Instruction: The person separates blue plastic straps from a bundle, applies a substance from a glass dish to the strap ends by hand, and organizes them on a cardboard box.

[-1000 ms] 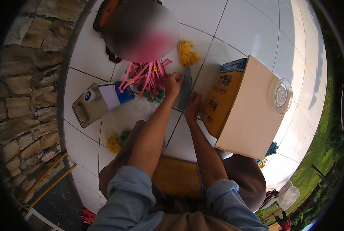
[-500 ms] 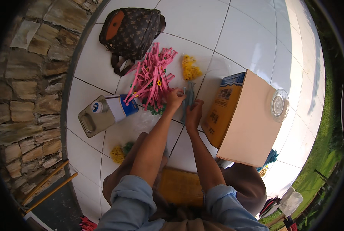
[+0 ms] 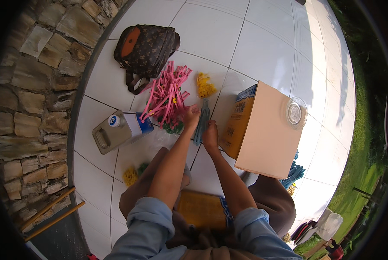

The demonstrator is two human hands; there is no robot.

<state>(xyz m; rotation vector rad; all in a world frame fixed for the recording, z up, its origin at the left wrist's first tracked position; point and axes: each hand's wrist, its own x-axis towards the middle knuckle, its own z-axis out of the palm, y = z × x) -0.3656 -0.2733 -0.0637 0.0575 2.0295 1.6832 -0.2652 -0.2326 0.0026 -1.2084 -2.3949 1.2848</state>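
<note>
My left hand (image 3: 191,118) is beside the right edge of a pile of pink strips (image 3: 167,93), its fingers smeared by motion. Close by, my right hand (image 3: 210,137) is closed, fingertips pressed together; whatever they pinch is too small to make out. Between the two hands a bundle of grey-green strips (image 3: 202,123) lies on the tiles. Small green and yellow pieces sit among the pink strips. Just beyond the bundle is a clear bag of yellow flower-shaped pieces (image 3: 206,86).
A cardboard box (image 3: 267,130) stands at right, with a round glass dish (image 3: 294,112) on top. At left are a metal can (image 3: 113,132) and a brown patterned backpack (image 3: 146,54). Yellow pieces (image 3: 130,177) lie by my left knee, teal strips (image 3: 293,173) behind the box. A stone wall (image 3: 29,104) borders the left.
The whole view has shifted, so the things on the floor appear lower and further left. My left fingers have become blurred; my right hand stays beside the grey-green bundle.
</note>
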